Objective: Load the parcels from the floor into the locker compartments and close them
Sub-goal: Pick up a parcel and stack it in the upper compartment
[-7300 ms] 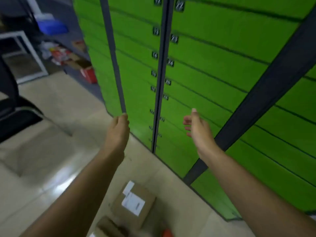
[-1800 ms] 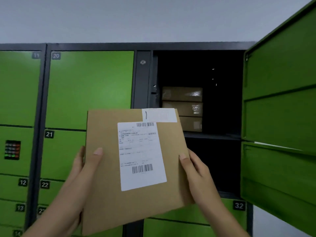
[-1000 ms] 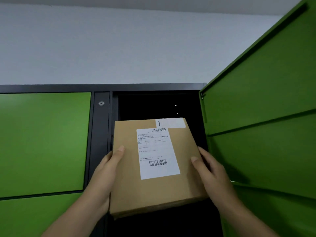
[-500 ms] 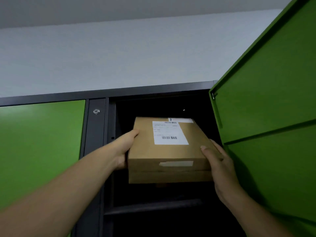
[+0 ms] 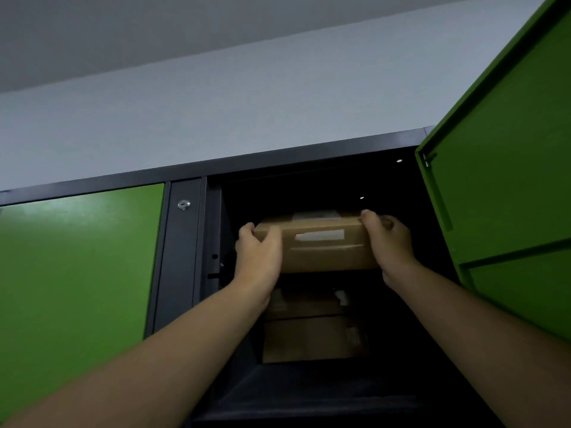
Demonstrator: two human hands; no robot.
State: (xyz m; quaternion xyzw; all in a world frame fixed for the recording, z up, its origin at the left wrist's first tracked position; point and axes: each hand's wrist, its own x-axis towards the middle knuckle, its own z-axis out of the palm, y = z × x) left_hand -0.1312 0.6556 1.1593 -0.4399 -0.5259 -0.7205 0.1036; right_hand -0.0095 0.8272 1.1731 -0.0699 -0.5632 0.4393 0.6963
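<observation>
A flat brown cardboard parcel (image 5: 324,248) with white tape on its near edge lies level inside the dark top locker compartment (image 5: 309,193). My left hand (image 5: 258,256) grips its left end, thumb on top. My right hand (image 5: 387,242) grips its right end, fingers curled over the top edge. Below it sit other brown parcels (image 5: 312,332), stacked in the same compartment; whether the held parcel rests on them I cannot tell. The green compartment door (image 5: 506,168) stands swung open on the right.
A closed green locker door (image 5: 77,282) fills the left, beside a dark grey post with a key lock (image 5: 183,204). The compartment's dark shelf edge (image 5: 324,409) runs along the bottom. A pale wall rises above the locker top.
The parcel has gone from in front of the opening to deep inside the top compartment, above the stacked parcels. Both hands followed it in and my view tilted up.
</observation>
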